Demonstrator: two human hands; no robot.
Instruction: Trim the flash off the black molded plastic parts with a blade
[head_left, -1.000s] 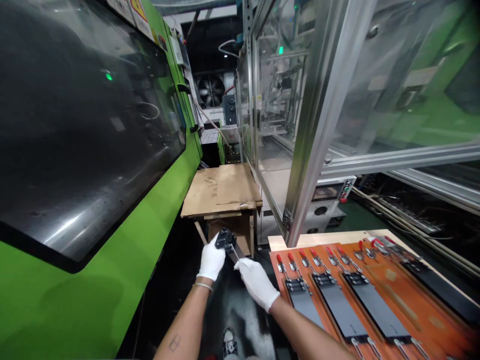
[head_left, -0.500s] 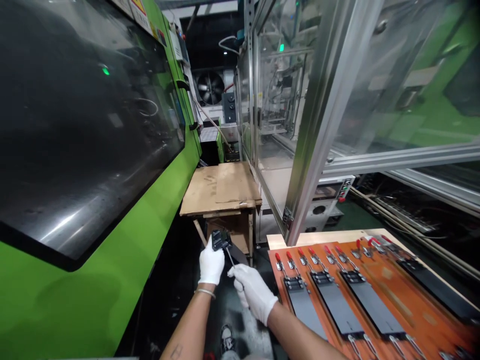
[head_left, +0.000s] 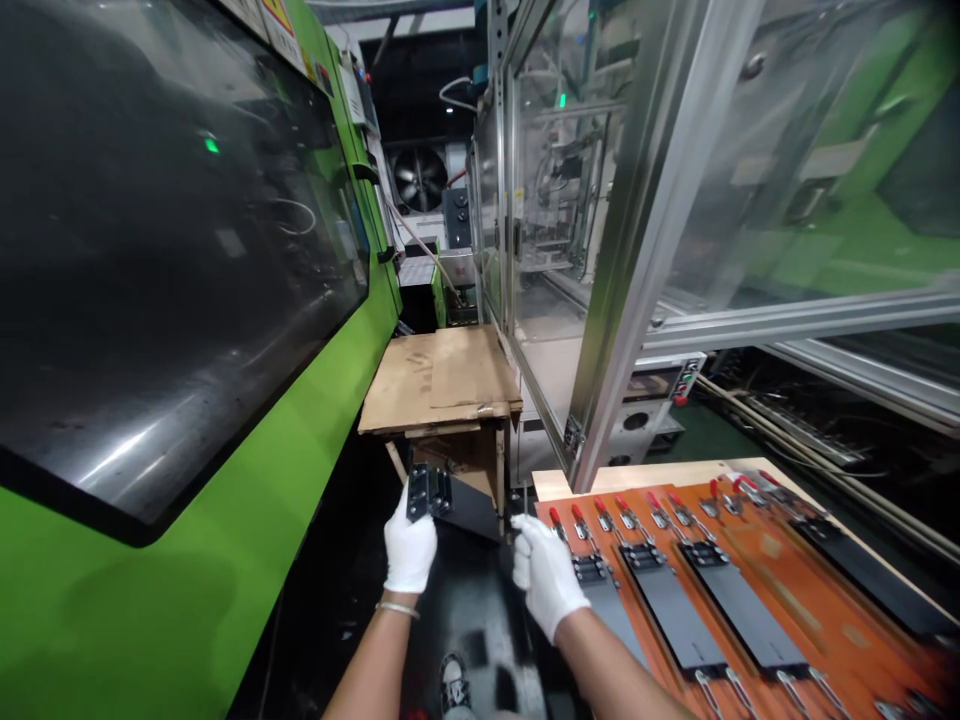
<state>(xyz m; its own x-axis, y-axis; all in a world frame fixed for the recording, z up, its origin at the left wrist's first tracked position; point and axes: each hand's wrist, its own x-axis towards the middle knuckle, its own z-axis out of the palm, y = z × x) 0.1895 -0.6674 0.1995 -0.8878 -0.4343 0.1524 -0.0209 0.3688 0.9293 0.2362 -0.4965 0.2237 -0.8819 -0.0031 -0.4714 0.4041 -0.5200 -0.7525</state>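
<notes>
In white gloves, both my hands are in the lower middle of the head view. My left hand [head_left: 409, 552] is closed on a flat black panel [head_left: 474, 508], gripping it by the end with raised black blocks. The panel tilts down to the right. My right hand [head_left: 549, 575] is closed on a thin metal tool [head_left: 526, 500], whose slim shaft points up; its exact kind is too small to make out. This hand is apart from the panel's far end, near the orange fixture board [head_left: 776, 570]. Similar grey-black panels [head_left: 679, 610] lie clamped on that board.
Red-handled toggle clamps [head_left: 626, 510] line the fixture board at my right. A green machine [head_left: 322, 400] with a dark window stands left. Ahead is a cardboard-topped table [head_left: 442, 370]. An aluminium-framed clear enclosure [head_left: 622, 270] rises above the fixture board.
My right hand has moved right with the thin tool, away from the panel. My left hand has shifted slightly left and turned the panel so its flat face shows more.
</notes>
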